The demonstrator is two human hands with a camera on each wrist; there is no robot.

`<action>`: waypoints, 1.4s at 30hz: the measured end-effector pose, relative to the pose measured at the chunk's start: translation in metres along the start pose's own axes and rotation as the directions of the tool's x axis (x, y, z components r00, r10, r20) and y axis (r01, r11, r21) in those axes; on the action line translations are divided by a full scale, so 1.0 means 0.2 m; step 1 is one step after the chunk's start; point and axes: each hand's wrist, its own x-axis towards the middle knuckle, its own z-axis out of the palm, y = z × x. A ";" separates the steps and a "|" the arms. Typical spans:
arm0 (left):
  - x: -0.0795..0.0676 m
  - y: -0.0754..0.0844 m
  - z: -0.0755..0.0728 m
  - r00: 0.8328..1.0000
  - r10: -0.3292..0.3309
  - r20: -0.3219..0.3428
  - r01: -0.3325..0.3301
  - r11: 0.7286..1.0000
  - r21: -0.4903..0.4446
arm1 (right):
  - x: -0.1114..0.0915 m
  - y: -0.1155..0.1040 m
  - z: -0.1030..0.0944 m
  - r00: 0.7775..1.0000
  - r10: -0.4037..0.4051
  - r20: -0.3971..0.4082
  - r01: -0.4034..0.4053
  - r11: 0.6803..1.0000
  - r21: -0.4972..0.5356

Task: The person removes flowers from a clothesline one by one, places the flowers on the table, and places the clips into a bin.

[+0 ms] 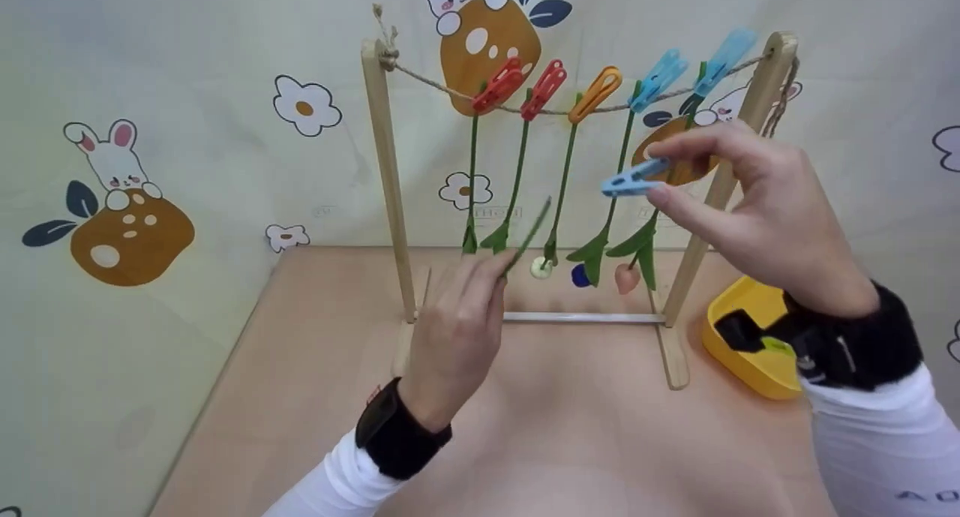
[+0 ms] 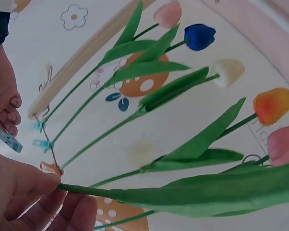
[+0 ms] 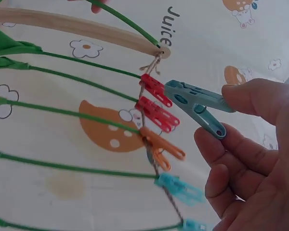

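My left hand (image 1: 457, 322) pinches the green stem of an artificial tulip (image 2: 221, 190), whose bloom is out of sight in the left wrist view. The bare stem end points up in front of the wooden rack. My right hand (image 1: 772, 202) pinches a light blue clothespin (image 3: 195, 103) by its handles, in front of the rack's right side. Behind both hands, several tulips hang upside down from a twine line (image 1: 555, 112). Two red clothespins (image 1: 499, 85), an orange clothespin (image 1: 595, 95) and two blue clothespins (image 1: 658, 80) hold them there.
The line runs between two wooden posts (image 1: 388, 179) joined low down by a pale crossbar (image 1: 585, 317). A yellow container (image 1: 750, 367) stands at the right, partly behind my right wrist. A patterned cloth (image 1: 225, 164) hangs behind the tan table (image 1: 300, 397).
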 end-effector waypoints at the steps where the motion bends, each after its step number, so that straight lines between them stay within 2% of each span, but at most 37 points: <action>1: -0.03 0.01 0.02 0.999 0.014 0.033 -0.015 1.000 0.017 | -0.05 0.02 -0.01 0.999 0.035 -0.004 -0.035 0.999 -0.010; 4: -0.11 0.04 0.08 0.986 0.056 0.156 -0.063 0.997 0.045 | -0.18 0.11 -0.04 0.988 0.152 -0.007 -0.153 0.987 -0.051; 8: -0.22 0.07 0.19 0.943 0.115 0.312 -0.154 0.982 0.105 | -0.35 0.26 -0.07 0.946 0.323 0.000 -0.321 0.938 -0.130; 12: -0.32 0.09 0.29 0.894 0.184 0.408 -0.276 0.944 0.179 | -0.49 0.44 -0.09 0.870 0.492 0.037 -0.474 0.853 -0.219; 17: -0.41 0.10 0.41 0.847 0.225 0.481 -0.375 0.895 0.243 | -0.63 0.69 -0.09 0.767 0.636 0.084 -0.584 0.746 -0.322; 20: -0.46 0.10 0.47 0.813 0.241 0.530 -0.421 0.872 0.249 | -0.70 0.82 -0.08 0.731 0.677 0.091 -0.602 0.701 -0.382; 22: -0.48 0.10 0.51 0.795 0.259 0.549 -0.448 0.860 0.244 | -0.76 0.89 -0.07 0.716 0.691 0.096 -0.603 0.682 -0.413; 26: -0.53 0.10 0.57 0.771 0.289 0.567 -0.492 0.836 0.243 | -0.85 1.00 -0.06 0.688 0.711 0.148 -0.603 0.672 -0.430; 29: -0.56 0.10 0.60 0.754 0.297 0.586 -0.510 0.826 0.238 | -0.90 1.07 -0.05 0.646 0.735 0.205 -0.622 0.662 -0.418; 33: -0.57 0.11 0.64 0.723 0.287 0.628 -0.508 0.837 0.203 | -0.96 1.13 -0.04 0.585 0.775 0.238 -0.664 0.627 -0.407; 37: -0.58 0.11 0.66 0.697 0.259 0.669 -0.488 0.855 0.178 | -1.00 1.16 -0.02 0.552 0.798 0.242 -0.697 0.601 -0.391; 42: -0.59 0.12 0.68 0.683 0.238 0.690 -0.477 0.861 0.175 | -1.02 1.20 0.00 0.536 0.809 0.242 -0.702 0.586 -0.405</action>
